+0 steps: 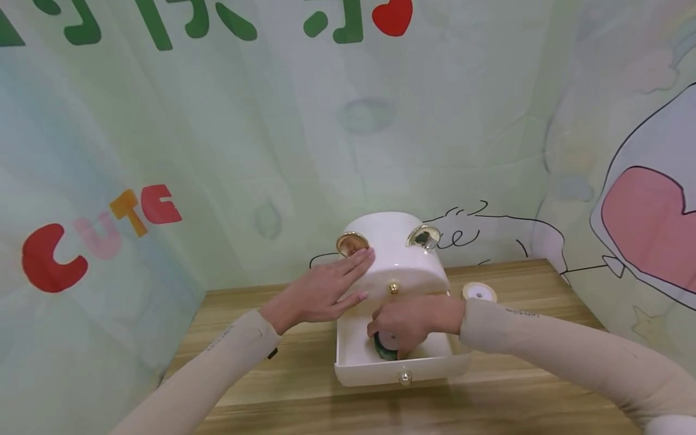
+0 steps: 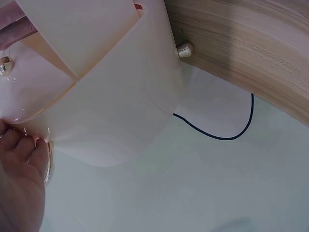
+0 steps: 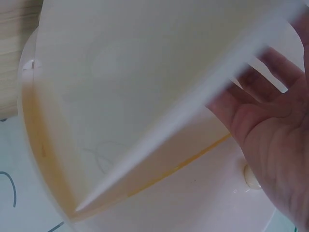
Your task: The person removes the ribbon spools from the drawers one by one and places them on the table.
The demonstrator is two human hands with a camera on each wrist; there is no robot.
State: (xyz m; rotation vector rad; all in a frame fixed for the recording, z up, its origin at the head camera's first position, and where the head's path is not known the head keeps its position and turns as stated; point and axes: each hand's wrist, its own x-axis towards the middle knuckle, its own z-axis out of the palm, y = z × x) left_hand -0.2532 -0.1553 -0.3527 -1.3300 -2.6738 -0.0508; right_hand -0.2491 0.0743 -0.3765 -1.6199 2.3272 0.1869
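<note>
A white, round-topped drawer box with two gold ears stands on the table, its lower drawer pulled out. My left hand rests against the box's upper left front beside the left gold ear, fingers extended. In the left wrist view, that hand touches the box's edge. My right hand reaches down into the drawer and grips a round spool with a dark green rim and pale face. The drawer wall blocks the spool in the right wrist view, where the hand shows partly.
A second spool, pale with a white centre, lies on the wooden table right of the box. Gold knobs stick out from the upper front and the drawer front. Printed cloth walls enclose the table's back and sides.
</note>
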